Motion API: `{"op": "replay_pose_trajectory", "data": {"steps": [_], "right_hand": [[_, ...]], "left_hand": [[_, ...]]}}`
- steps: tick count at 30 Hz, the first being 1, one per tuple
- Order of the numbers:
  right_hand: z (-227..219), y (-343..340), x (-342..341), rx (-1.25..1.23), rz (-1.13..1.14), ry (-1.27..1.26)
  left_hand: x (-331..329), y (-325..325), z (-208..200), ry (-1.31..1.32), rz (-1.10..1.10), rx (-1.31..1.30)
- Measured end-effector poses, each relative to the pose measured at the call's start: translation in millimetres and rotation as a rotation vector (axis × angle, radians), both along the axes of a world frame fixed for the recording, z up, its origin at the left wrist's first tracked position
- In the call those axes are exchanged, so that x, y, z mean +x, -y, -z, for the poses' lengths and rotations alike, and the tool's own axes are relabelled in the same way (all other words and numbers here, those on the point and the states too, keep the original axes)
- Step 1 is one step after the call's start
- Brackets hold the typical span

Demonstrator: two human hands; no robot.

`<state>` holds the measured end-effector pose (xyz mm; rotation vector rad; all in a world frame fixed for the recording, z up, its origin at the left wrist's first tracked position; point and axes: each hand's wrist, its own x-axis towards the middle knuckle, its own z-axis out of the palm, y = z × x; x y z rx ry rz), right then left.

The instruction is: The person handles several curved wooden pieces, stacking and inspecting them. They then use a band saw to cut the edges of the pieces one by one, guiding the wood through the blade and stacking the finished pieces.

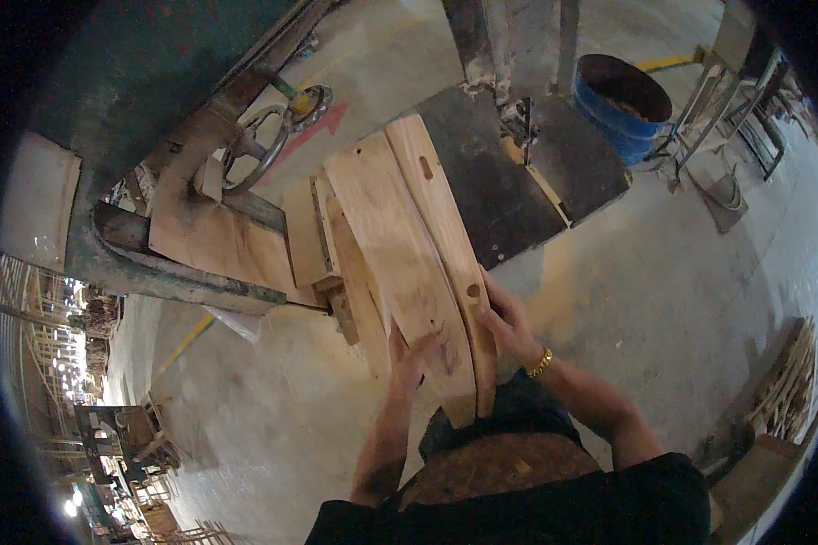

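A broad, curved wooden board (398, 241) extends from my waist onto the black machine table (482, 195). Along its right side lies a narrow curved wooden strip (441, 213), pierced by a slot near the far end and a hole nearer me. A thin dark gap separates the two pieces. My left hand (409, 361) is closed on the board's left edge near the close end, its fingers partly hidden. My right hand (507, 322) is wrapped round the strip's right edge beside the hole, thumb on top.
A metal guide assembly (518, 118) stands over the table's far part, with a wooden stick (547, 189) below it. Left are a green machine frame (191, 282), a handwheel (268, 150) and a wooden panel (223, 250). A blue drum (609, 127) stands far right; wood strips (786, 381) lie at right.
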<state>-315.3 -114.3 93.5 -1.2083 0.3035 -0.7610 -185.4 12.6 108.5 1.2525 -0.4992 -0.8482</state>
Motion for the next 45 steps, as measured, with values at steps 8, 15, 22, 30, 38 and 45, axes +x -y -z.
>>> {"op": "replay_pose_trajectory", "data": {"steps": [8,15,22,30,38,45], "right_hand": [[-10.7,5.4,-19.3,-0.112,0.002,0.002],[-11.1,6.8,-20.6,-0.169,-0.004,-0.054],[44.2,14.0,13.8,0.240,0.159,-0.130],[60.7,43.5,57.2,-0.144,0.176,-0.582],[88.2,40.8,73.3,-0.035,0.286,-0.733],[98.6,37.8,80.8,-0.010,0.327,-0.626]], "left_hand": [[-19.3,-1.1,-7.6,0.043,-0.026,-0.021],[-23.0,-1.5,-12.3,0.036,-0.008,-0.110],[-14.2,10.6,24.6,-0.044,-0.068,-0.048],[67.7,33.7,88.3,-0.297,0.010,0.051],[126.8,85.2,116.7,-0.172,0.045,0.065],[123.9,114.5,107.4,-0.274,-0.045,0.290]]}}
